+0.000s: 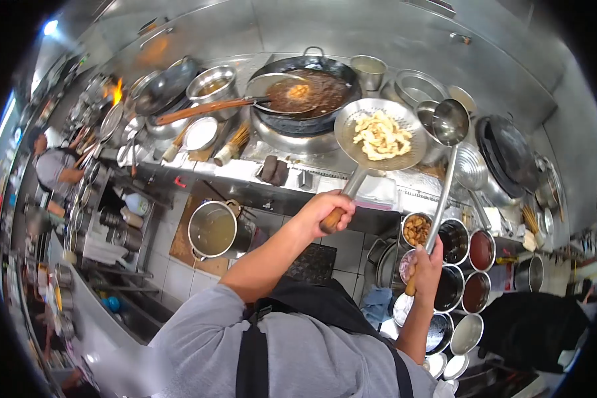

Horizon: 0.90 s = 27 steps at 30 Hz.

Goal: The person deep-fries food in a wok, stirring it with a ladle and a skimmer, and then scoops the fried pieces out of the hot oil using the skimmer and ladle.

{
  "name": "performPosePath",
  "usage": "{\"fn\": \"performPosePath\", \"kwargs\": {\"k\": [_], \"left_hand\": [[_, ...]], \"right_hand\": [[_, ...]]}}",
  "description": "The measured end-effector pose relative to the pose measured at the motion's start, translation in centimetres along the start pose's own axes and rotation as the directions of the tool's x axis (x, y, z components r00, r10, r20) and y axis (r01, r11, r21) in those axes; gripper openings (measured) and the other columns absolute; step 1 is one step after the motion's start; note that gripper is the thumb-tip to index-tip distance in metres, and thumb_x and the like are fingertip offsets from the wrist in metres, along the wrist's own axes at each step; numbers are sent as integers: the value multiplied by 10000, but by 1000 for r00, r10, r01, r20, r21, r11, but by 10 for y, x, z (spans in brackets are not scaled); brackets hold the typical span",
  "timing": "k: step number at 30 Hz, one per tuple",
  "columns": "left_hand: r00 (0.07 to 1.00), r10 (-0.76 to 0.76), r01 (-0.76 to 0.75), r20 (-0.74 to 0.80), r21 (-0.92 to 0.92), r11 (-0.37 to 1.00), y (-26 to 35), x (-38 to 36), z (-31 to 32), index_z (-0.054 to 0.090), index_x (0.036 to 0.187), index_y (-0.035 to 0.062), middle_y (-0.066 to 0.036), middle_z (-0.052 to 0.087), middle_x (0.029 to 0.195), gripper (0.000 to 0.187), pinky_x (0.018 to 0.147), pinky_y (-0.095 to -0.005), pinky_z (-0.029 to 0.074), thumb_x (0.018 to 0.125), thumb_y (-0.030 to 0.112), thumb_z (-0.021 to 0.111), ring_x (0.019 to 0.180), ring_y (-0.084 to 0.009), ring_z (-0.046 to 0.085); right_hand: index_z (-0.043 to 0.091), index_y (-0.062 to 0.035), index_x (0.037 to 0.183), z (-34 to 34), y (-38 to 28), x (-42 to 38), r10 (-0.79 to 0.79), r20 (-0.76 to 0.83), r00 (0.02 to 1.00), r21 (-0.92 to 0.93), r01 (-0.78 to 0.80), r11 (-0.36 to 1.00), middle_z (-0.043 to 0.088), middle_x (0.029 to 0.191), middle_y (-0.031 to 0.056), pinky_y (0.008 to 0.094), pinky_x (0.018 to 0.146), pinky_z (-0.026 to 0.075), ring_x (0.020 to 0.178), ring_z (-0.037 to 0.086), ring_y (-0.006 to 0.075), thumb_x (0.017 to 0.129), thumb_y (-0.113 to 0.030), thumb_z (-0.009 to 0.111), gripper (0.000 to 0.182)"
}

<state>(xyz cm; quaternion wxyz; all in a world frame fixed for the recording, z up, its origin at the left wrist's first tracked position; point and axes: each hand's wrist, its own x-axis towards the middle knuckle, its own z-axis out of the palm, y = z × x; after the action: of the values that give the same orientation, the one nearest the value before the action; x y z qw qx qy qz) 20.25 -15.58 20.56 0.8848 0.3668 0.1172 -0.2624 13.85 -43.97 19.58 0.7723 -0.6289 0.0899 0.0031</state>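
Note:
My left hand (326, 211) is closed around the wooden handle of a perforated strainer (345, 140). Pale, fried-looking strips of food (382, 135) lie in the strainer's bowl, above the front of the stove. In my right hand (426, 266) is the long handle of a metal ladle (451, 122), its bowl raised to the right of the strainer. Behind and left of the strainer, a large wok (304, 65) holds dark bubbling oil. A wire skimmer (235, 105) with a wooden handle rests across that wok, with some golden food in it.
Metal pots of sauces (482, 251) and a pot of browned pieces (416, 229) stand at the lower right. A tall stockpot (212, 229) sits low on the left. Bamboo brushes (234, 143) lie along the stove edge. A co-worker (54, 166) stands at far left, near a flame (117, 91).

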Motion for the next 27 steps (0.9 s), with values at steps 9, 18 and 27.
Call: {"fn": "performPosePath", "kwargs": {"k": [9, 18, 27], "left_hand": [[954, 297, -299, -31, -114, 947, -13, -206, -33, 416, 1295, 65, -101, 505, 760, 585, 348, -263, 416, 766, -4, 655, 469, -125, 502], [672, 479, -634, -565, -103, 767, -158, -403, -72, 323, 1245, 36, -66, 504, 744, 546, 371, -266, 434, 763, -18, 573, 487, -122, 500], [190, 460, -898, -867, 35, 438, -296, -579, -63, 329, 1258, 64, -78, 517, 799, 543, 377, -262, 437, 800, 17, 615, 526, -127, 504]], "right_hand": [[302, -77, 1432, 72, 9, -48, 280, 666, 691, 225, -544, 808, 397, 615, 20, 254, 294, 343, 362, 371, 90, 920, -76, 510, 553], [258, 13, 1456, 168, 74, -102, 538, 841, -52, -472, -557, 683, 389, 620, 0, 168, 496, 258, 527, 326, 50, 907, -170, 585, 664], [295, -58, 1434, 320, 100, -253, 573, 565, -593, -816, -303, 492, 400, 634, 21, 216, 381, 322, 419, 353, 78, 895, -122, 555, 601]]}}
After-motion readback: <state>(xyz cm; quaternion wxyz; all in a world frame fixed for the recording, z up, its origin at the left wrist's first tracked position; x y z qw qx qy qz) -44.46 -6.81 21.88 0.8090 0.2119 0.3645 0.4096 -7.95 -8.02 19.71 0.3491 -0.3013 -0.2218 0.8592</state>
